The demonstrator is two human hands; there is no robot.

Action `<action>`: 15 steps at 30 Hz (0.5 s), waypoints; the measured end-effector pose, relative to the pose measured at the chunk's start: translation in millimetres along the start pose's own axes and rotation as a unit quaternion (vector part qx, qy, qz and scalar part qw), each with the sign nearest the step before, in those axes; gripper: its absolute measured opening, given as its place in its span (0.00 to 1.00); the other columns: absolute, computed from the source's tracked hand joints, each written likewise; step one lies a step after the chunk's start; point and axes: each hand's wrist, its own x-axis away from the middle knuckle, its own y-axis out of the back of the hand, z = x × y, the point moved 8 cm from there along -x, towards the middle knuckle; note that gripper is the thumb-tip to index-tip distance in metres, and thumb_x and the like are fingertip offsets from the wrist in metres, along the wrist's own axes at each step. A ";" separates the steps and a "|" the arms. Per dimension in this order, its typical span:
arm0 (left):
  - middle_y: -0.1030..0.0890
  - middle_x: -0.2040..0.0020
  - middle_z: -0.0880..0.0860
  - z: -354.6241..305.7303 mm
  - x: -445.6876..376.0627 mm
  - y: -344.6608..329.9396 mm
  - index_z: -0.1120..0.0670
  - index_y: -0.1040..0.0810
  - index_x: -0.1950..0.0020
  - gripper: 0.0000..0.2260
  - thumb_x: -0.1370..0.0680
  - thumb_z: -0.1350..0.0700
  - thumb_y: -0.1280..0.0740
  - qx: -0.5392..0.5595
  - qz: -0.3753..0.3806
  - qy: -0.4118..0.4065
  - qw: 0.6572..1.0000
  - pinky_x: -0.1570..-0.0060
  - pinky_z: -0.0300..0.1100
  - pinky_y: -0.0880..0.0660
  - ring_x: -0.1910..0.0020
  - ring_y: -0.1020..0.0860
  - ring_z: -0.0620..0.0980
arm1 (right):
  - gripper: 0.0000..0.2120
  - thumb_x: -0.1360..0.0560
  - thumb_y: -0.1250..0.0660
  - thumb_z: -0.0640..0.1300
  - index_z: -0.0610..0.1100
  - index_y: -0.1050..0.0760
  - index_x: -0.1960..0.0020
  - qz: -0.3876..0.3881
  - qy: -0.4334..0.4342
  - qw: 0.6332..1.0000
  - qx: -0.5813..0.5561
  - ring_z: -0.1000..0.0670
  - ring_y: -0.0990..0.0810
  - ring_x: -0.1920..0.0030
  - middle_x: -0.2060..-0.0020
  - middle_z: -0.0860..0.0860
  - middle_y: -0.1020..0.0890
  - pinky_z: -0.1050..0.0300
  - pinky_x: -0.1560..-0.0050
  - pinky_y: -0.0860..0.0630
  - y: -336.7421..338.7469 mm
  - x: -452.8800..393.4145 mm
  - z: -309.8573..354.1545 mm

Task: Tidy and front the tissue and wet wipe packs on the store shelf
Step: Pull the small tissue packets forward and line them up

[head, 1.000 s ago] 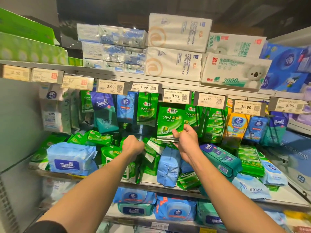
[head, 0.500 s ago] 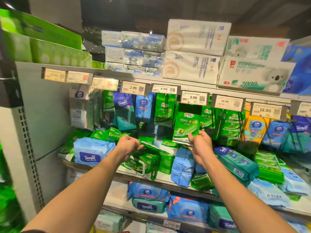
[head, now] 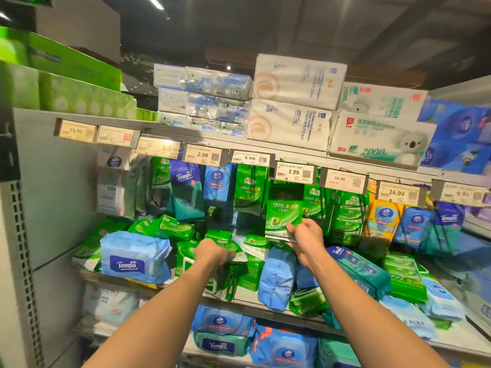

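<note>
My right hand [head: 305, 237] pinches the bottom edge of a green 999 wet wipe pack [head: 283, 213] and holds it upright under the 3.99 price tag [head: 293, 171]. My left hand [head: 212, 252] grips a small green wipe pack [head: 233, 248] lying in the jumbled green pile [head: 247, 269] on the middle shelf. More green packs [head: 249, 189] hang behind. A blue Tempo pack [head: 132, 257] lies at the left of the shelf, and a plain blue pack [head: 276, 277] stands below my right hand.
Large white tissue bundles [head: 295, 102] fill the top shelf. Teal Tempo packs [head: 358, 272] and green packs [head: 403, 277] lie tumbled at the right. Blue wipe packs [head: 223, 322] sit on the lower shelf. A grey side panel [head: 47, 195] bounds the left.
My left hand has moved from a closed fist above the pile down onto a small green pack. My right hand has kept the green 999 pack upright. The camera has shifted left and tilted up.
</note>
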 end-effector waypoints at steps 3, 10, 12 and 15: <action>0.20 0.53 0.57 1.2 -8.0 -4.0 0.61 0.27 0.55 0.19 0.33 0.54 0.20 0.012 -0.006 0.023 1.000 0.65 0.43 0.21 0.56 0.19 0.54 | 0.15 0.24 0.36 0.30 0.36 0.27 0.37 0.002 -0.016 1.000 -0.018 0.45 0.19 0.48 0.48 0.41 0.18 0.46 0.44 0.22 -0.3 -13.5 -4.5; 0.20 0.47 0.61 12.9 -44.8 -12.6 0.65 0.30 0.38 0.35 0.38 0.50 0.21 0.130 0.036 0.034 0.990 0.56 0.48 0.19 0.54 0.18 0.59 | 0.15 0.22 0.33 0.35 0.39 0.31 0.37 -0.011 -0.034 0.998 -0.060 0.47 0.22 0.52 0.56 0.46 0.23 0.46 0.48 0.20 -11.9 -42.5 -6.1; 0.20 0.49 0.63 14.0 -40.3 -6.9 0.66 0.29 0.40 0.33 0.40 0.53 0.23 0.121 0.041 0.049 0.991 0.57 0.53 0.18 0.57 0.18 0.59 | 0.23 0.22 0.34 0.35 0.35 0.36 0.29 -0.021 -0.041 0.997 -0.057 0.46 0.22 0.52 0.51 0.44 0.24 0.47 0.50 0.20 -21.3 -49.2 -6.8; 0.24 0.56 0.63 14.1 -32.0 -10.6 0.66 0.28 0.45 0.17 0.30 0.64 0.27 0.174 0.099 0.078 0.977 0.71 0.46 0.20 0.66 0.22 0.58 | 0.22 0.21 0.35 0.37 0.34 0.34 0.30 -0.053 -0.061 0.997 -0.003 0.44 0.24 0.47 0.43 0.42 0.26 0.45 0.47 0.18 -22.9 -59.7 -10.6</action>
